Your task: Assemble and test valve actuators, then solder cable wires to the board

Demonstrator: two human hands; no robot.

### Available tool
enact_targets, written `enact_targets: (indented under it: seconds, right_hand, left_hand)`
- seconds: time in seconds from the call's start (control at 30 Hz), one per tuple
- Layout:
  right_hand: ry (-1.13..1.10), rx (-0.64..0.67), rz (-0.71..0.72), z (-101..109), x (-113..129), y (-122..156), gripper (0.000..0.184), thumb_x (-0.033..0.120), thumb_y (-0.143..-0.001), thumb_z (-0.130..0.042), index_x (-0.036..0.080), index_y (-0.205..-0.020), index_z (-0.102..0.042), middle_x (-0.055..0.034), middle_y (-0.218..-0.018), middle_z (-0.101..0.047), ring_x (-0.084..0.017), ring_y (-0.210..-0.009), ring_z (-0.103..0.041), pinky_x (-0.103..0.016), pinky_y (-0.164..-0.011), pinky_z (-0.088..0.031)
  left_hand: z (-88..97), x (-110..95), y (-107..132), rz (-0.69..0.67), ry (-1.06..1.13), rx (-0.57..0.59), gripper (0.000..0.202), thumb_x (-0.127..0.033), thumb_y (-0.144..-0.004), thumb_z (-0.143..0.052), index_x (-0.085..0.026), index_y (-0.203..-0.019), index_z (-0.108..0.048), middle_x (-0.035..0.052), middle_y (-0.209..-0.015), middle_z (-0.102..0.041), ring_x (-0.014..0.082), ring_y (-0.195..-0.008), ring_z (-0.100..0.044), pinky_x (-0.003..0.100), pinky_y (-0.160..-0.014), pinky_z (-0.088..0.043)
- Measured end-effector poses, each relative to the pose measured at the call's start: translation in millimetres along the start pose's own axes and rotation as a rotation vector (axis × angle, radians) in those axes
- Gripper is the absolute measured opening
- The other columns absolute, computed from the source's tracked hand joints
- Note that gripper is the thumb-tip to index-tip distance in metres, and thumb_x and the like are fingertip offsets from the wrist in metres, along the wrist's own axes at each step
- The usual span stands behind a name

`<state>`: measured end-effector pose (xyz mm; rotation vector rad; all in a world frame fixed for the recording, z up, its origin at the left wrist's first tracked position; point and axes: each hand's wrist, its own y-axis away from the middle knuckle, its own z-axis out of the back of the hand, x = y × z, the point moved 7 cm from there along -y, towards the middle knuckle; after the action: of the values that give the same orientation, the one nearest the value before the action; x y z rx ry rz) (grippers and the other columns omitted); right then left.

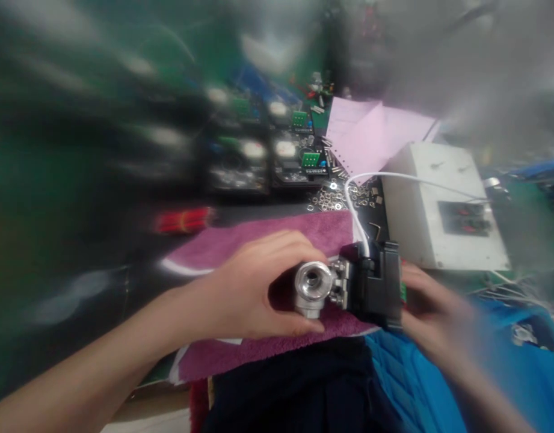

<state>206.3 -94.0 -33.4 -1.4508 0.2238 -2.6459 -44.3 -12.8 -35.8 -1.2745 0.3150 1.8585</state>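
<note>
A motorised ball valve lies sideways over the towel, its shiny steel valve body (313, 287) on the left and its black actuator housing (379, 291) on the right. My left hand (249, 288) is curled around the steel body, thumb below and fingers above. At the actuator's right end, my right hand (439, 319) grips the housing; it is partly blurred, and some fingers are hidden behind the housing. A bit of green shows between that hand and the housing. From the actuator's top, a white cable (351, 195) loops up and right. Underneath is a purple towel (204, 361).
Behind the towel stand several black units with circuit boards (299, 159). Loose nuts and washers (326, 198) lie beside pink paper (371, 135). A white control box (443, 210) stands at the right, above a blue bin (520, 367). A red object (184, 220) lies left.
</note>
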Motion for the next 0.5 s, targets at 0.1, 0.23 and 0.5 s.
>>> enact_targets:
  seconds: [0.1,0.23,0.5]
  right_hand:
    - [-0.053,0.005,-0.078,-1,0,-1,0.029,0.01,-0.087,-0.078,0.027,-0.111,-0.082,-0.0027,-0.11,-0.081,-0.017,-0.097,-0.077,-0.021,-0.083,-0.063]
    - [-0.13,0.012,-0.256,-3,-11,3,0.024,0.014,-0.086,-0.08,0.025,-0.107,-0.083,-0.0045,-0.103,-0.079,-0.019,-0.097,-0.077,-0.022,-0.076,-0.062]
    - [-0.268,0.1,-0.3,-10,-16,-3,0.025,0.012,-0.083,-0.078,0.023,-0.105,-0.083,-0.0069,-0.106,-0.078,-0.023,-0.1,-0.075,-0.031,-0.083,-0.061]
  left_hand:
    - [-0.8,4,1,0.021,-0.016,0.019,0.059,-0.047,-0.08,-0.092,-0.024,-0.128,-0.066,0.007,-0.122,-0.074,0.0243,-0.11,-0.07,0.034,-0.096,-0.056]
    - [-0.6,7,3,0.026,-0.052,0.038,0.061,-0.043,-0.079,-0.093,-0.027,-0.13,-0.064,0.0059,-0.123,-0.073,0.0242,-0.11,-0.071,0.033,-0.095,-0.058]
    - [2.6,3,-2,0.047,-0.097,0.05,0.059,-0.042,-0.076,-0.093,-0.025,-0.126,-0.067,0.006,-0.118,-0.075,0.025,-0.105,-0.073,0.033,-0.093,-0.06]
